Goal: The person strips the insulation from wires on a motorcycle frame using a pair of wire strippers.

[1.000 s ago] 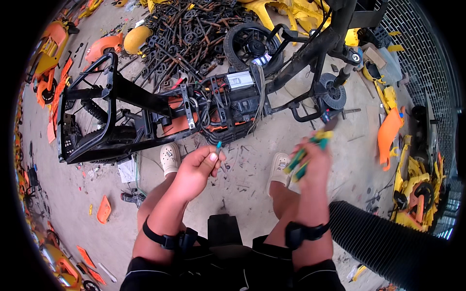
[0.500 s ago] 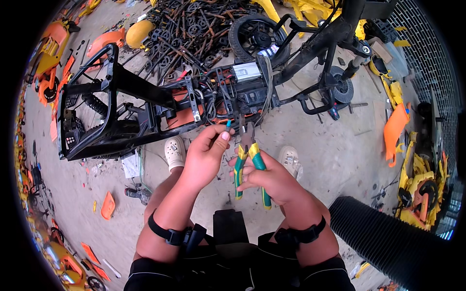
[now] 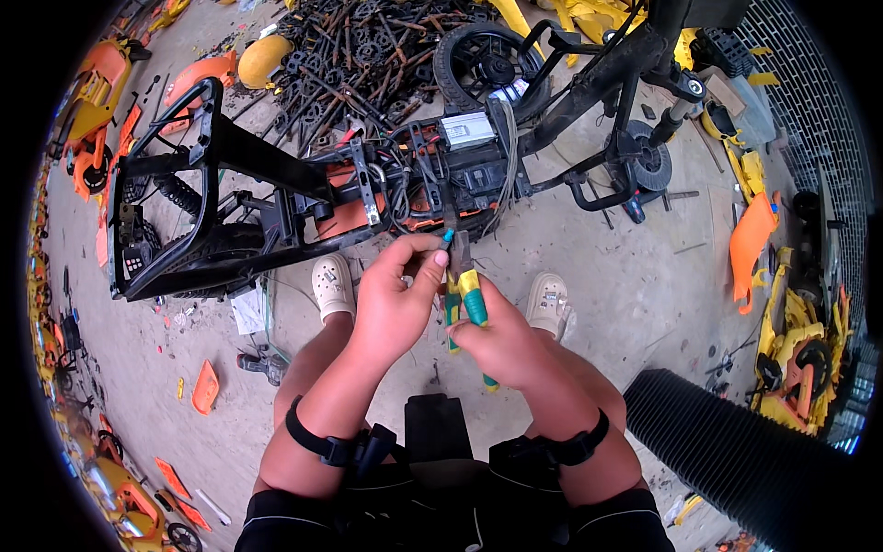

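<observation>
My left hand (image 3: 391,299) pinches a small teal piece (image 3: 448,236) between thumb and forefinger; its exact kind is too small to make out. In my right hand (image 3: 510,340) are pliers (image 3: 472,299) with green and yellow handles, now squeezed closer together. Their metal jaws point away from me, right beside the teal piece; whether they bite on it I cannot tell. Just beyond both hands lies a stripped black scooter frame (image 3: 267,166), with cables and a silver box (image 3: 467,130) exposed in its middle.
Behind the frame rises a heap of rusty metal parts (image 3: 359,64), beside a black wheel (image 3: 487,69). A ribbed black hose (image 3: 708,442) lies at my lower right. A power tool (image 3: 262,368) rests on the floor at left, and an orange panel (image 3: 750,244) at right.
The pliers' handles have come together, and their jaws have moved next to the teal piece. My left hand has shifted slightly right with that piece.
</observation>
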